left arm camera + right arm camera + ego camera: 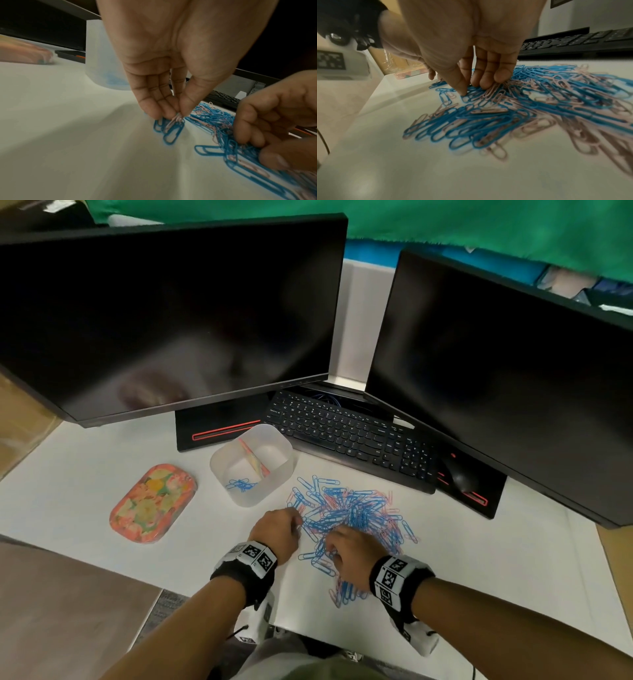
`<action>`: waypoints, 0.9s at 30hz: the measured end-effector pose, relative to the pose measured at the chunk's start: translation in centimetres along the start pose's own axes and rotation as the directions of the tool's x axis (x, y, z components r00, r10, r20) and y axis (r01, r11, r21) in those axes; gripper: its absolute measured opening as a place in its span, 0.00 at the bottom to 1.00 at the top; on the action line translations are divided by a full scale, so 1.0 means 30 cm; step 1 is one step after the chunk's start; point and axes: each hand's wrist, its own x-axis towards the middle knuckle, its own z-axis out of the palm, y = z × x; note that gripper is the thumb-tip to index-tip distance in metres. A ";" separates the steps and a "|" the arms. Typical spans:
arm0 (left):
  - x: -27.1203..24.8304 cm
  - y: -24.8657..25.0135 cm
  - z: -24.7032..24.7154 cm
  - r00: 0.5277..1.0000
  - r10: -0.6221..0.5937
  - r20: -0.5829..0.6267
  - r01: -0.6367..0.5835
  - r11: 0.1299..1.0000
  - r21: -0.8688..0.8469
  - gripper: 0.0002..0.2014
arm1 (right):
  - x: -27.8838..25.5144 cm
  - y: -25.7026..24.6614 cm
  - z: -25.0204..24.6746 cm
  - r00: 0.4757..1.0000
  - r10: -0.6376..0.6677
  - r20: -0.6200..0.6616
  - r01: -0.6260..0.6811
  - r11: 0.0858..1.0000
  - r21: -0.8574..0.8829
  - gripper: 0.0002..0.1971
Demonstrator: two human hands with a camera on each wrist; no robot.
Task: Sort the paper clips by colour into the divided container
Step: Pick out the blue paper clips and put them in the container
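Observation:
A loose pile of blue and pink paper clips [352,515] lies on the white desk in front of me. Behind it to the left stands the translucent divided container [284,470], with a few blue clips [241,485] in its near compartment. At the pile's left edge my left hand [178,115] pinches a pink clip [173,121] between thumb and fingers, over some blue clips [171,134]. My right hand [476,89] points down onto the near side of the pile [513,111], its straight fingertips [488,83] touching clips with nothing gripped.
A floral tin lid [152,503] lies left of the container. A black keyboard [349,433] and mouse [460,477] sit behind the pile, under two dark monitors [171,313]. The desk's front edge runs close beneath my wrists.

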 end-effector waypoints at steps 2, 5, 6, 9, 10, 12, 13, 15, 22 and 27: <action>0.003 -0.005 -0.007 1.000 -0.002 -0.029 0.001 0.998 -0.061 0.14 | -0.003 0.001 0.004 1.000 -0.018 -0.014 0.018 1.000 -0.012 0.07; 0.003 -0.007 -0.026 0.999 0.003 -0.041 -0.011 0.982 -0.187 0.13 | -0.004 0.004 0.008 1.000 -0.022 -0.021 0.022 1.000 -0.009 0.07; 0.003 -0.007 -0.031 1.000 -0.003 -0.028 -0.004 0.971 -0.240 0.12 | -0.003 0.004 0.007 0.999 -0.019 -0.025 0.019 1.000 -0.009 0.07; 0.010 -0.011 -0.041 1.000 -0.022 0.005 0.022 0.915 -0.404 0.10 | 0.008 0.005 0.001 0.999 -0.008 -0.032 0.008 1.000 -0.003 0.07; 0.015 -0.015 -0.042 1.000 -0.029 0.013 0.031 0.889 -0.456 0.11 | 0.012 0.005 -0.001 0.999 -0.015 -0.037 0.014 1.000 -0.013 0.07; 0.019 -0.018 -0.045 0.998 -0.043 0.036 0.056 0.832 -0.552 0.12 | 0.019 0.008 -0.002 0.999 -0.029 -0.045 0.027 0.999 -0.038 0.06; 0.019 -0.018 -0.047 0.998 -0.053 0.043 0.068 0.810 -0.582 0.12 | 0.023 0.012 -0.002 0.998 -0.030 -0.049 0.028 0.999 -0.040 0.06; 0.023 -0.020 -0.043 0.997 -0.076 0.034 0.081 0.794 -0.603 0.10 | 0.027 0.019 -0.004 0.998 -0.020 -0.057 0.019 0.999 -0.027 0.08; 0.044 -0.031 -0.038 0.991 -0.108 0.075 0.130 0.728 -0.673 0.11 | 0.010 0.035 -0.013 0.997 -0.050 -0.060 0.050 0.999 -0.007 0.09; 0.056 0.005 -0.034 0.988 -0.061 0.141 0.145 0.666 -0.731 0.11 | 0.013 0.026 -0.032 0.997 -0.052 -0.050 0.050 0.998 -0.041 0.08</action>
